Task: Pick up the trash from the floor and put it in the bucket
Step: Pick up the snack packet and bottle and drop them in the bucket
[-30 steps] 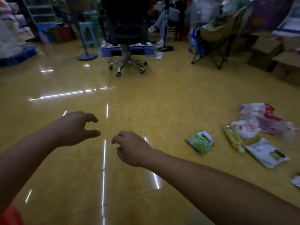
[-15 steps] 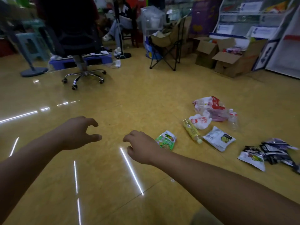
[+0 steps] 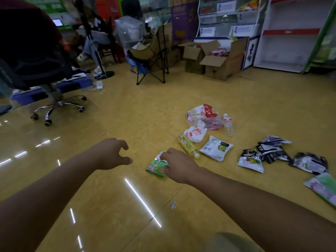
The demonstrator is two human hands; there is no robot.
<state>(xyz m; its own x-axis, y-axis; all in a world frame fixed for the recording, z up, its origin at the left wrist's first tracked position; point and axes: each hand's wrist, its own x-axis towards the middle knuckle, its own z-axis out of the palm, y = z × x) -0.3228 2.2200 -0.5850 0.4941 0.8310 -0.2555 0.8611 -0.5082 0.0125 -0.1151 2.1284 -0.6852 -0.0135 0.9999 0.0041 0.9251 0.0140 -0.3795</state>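
**Desk:** Reaching low over a glossy yellow floor (image 3: 127, 115), whose hand is that at centre?

**Photog:** Person's right hand (image 3: 179, 166), fingers curled at the right edge of a green snack packet (image 3: 156, 166). The packet lies on the floor. Can't tell if the grip has it or just hangs over it, since the hand covers that edge.

**Desk:** Left hand?

**Photog:** Left hand (image 3: 111, 154) is just left of the packet and apart from it. Thumb & forefinger are spread, grip released, holding nothing.

**Desk:** Other trash?

**Photog:** All on the floor, right of the packet. A yellow bottle (image 3: 188, 146) is nearest, w/ a white pouch (image 3: 216, 148) beside it. Behind them are a small white bag (image 3: 195, 133), a clear-and-red bag (image 3: 203, 116) & a clear bottle (image 3: 228, 124). Dark wrappers (image 3: 272, 148) lie farther right.

**Desk:** Background?

**Photog:** Office chair (image 3: 54, 106) at left, folding chair (image 3: 154, 57) in the middle, open cardboard boxes (image 3: 218, 59) by the shelves.
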